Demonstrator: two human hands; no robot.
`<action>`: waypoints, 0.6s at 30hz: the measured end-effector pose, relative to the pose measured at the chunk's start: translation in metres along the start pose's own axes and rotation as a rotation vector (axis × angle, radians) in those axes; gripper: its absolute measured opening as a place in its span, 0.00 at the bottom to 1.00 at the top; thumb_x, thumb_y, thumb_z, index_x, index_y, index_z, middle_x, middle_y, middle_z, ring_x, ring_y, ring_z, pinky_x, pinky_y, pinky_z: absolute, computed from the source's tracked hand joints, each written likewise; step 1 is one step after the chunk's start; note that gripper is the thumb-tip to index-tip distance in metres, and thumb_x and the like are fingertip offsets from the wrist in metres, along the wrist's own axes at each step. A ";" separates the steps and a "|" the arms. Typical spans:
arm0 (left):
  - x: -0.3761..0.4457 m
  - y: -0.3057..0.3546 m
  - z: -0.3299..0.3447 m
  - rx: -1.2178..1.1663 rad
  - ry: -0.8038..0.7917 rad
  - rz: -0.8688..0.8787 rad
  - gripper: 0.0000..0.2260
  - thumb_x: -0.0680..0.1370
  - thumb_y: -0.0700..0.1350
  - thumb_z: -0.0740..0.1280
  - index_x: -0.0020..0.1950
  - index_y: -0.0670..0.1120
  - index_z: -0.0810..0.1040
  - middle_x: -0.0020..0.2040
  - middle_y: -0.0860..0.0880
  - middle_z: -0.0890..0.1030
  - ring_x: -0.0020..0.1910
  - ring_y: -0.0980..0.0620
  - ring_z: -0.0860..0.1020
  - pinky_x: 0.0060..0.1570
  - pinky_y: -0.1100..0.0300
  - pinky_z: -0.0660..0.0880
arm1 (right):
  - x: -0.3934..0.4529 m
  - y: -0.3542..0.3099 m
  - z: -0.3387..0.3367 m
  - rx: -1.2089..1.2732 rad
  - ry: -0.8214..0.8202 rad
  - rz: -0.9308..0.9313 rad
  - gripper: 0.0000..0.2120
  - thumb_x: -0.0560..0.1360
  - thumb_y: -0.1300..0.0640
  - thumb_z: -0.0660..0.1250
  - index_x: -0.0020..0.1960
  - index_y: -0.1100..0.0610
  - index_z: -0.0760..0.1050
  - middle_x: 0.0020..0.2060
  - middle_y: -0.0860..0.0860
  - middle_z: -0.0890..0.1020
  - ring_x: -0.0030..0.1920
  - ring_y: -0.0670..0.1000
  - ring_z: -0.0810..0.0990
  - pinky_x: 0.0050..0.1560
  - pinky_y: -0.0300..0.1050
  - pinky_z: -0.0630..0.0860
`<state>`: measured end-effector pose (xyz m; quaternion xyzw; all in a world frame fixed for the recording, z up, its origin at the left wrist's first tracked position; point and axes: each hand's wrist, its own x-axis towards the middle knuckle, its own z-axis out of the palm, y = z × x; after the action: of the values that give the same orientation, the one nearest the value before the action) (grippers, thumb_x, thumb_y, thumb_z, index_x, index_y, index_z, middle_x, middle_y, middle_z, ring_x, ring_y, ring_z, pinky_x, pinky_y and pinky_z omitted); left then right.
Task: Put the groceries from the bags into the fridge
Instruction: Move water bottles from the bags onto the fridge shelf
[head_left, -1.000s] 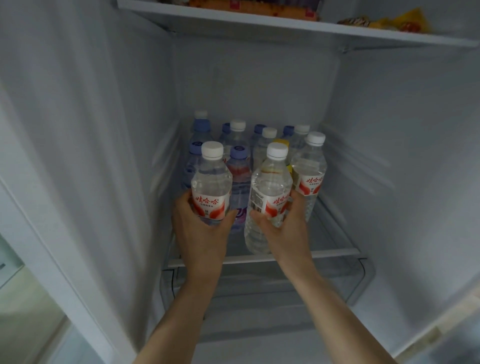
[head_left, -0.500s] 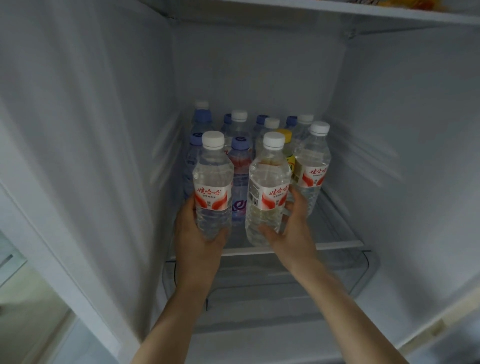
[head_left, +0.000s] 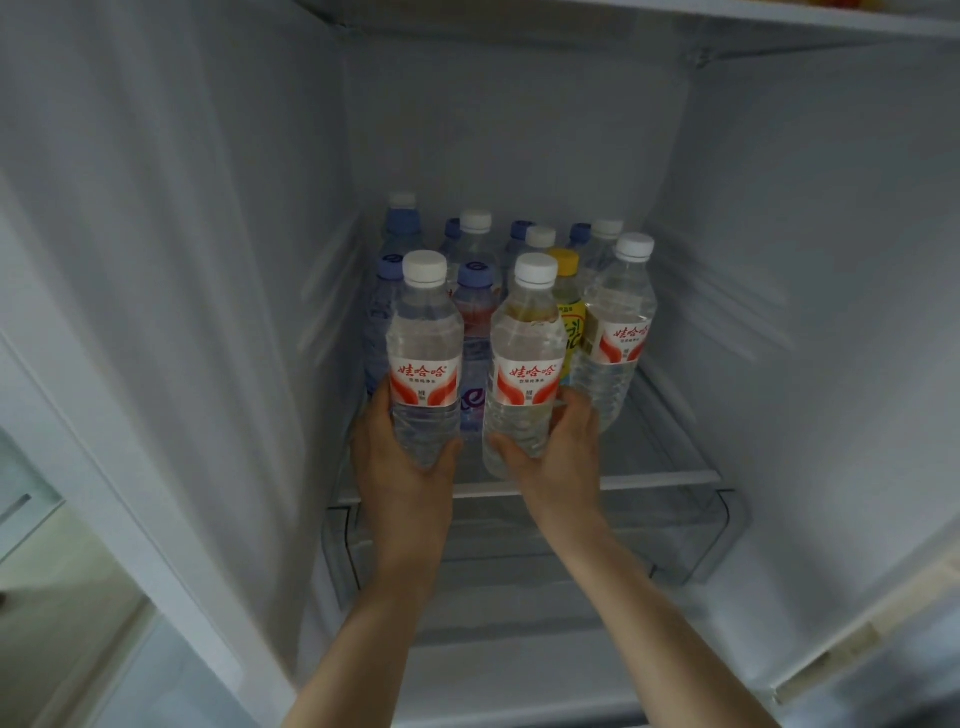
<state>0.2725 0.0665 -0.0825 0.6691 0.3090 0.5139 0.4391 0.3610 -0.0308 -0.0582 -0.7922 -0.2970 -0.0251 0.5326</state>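
Observation:
Inside the open fridge, my left hand (head_left: 410, 467) grips the base of a clear water bottle (head_left: 425, 338) with a white cap and red label. My right hand (head_left: 558, 457) grips a second matching water bottle (head_left: 527, 343) just beside it. Both bottles stand upright at the front of the glass shelf (head_left: 660, 475). A third bottle of the same kind (head_left: 615, 332) stands to the right, and a yellow-capped bottle (head_left: 567, 306) is behind. Several blue-capped and white-capped bottles (head_left: 475, 291) fill the back of the shelf.
A clear drawer (head_left: 691, 540) sits under the shelf. Another shelf (head_left: 779, 26) runs overhead. The fridge's white side walls (head_left: 182, 260) close in left and right. Shelf room shows to the right of the bottles. The door frame (head_left: 104, 467) is at the left.
Both hands have pushed their bottles a little deeper onto the shelf and turned them so the red labels face me. The view has tilted slightly downward.

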 end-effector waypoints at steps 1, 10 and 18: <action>0.001 0.000 -0.001 -0.009 -0.009 -0.007 0.35 0.69 0.47 0.77 0.71 0.61 0.65 0.65 0.57 0.74 0.65 0.54 0.73 0.62 0.47 0.75 | 0.000 0.000 -0.001 0.001 -0.003 0.009 0.35 0.67 0.56 0.77 0.68 0.58 0.62 0.61 0.54 0.69 0.56 0.47 0.70 0.55 0.37 0.66; -0.007 0.011 -0.014 -0.027 -0.081 -0.106 0.24 0.73 0.38 0.72 0.67 0.51 0.71 0.60 0.58 0.78 0.58 0.64 0.76 0.57 0.66 0.75 | -0.014 0.002 -0.017 0.095 -0.101 -0.013 0.23 0.75 0.56 0.70 0.67 0.52 0.65 0.56 0.45 0.76 0.56 0.42 0.75 0.59 0.42 0.75; -0.075 0.042 -0.046 0.077 -0.036 -0.156 0.14 0.78 0.37 0.64 0.61 0.51 0.73 0.52 0.55 0.80 0.46 0.66 0.78 0.39 0.77 0.71 | -0.063 0.006 -0.040 0.088 -0.100 -0.118 0.20 0.76 0.57 0.68 0.66 0.57 0.68 0.57 0.51 0.78 0.59 0.48 0.77 0.60 0.50 0.76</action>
<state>0.2054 -0.0037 -0.0713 0.6687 0.3717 0.4536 0.4571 0.3234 -0.0944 -0.0688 -0.7495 -0.3704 -0.0038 0.5487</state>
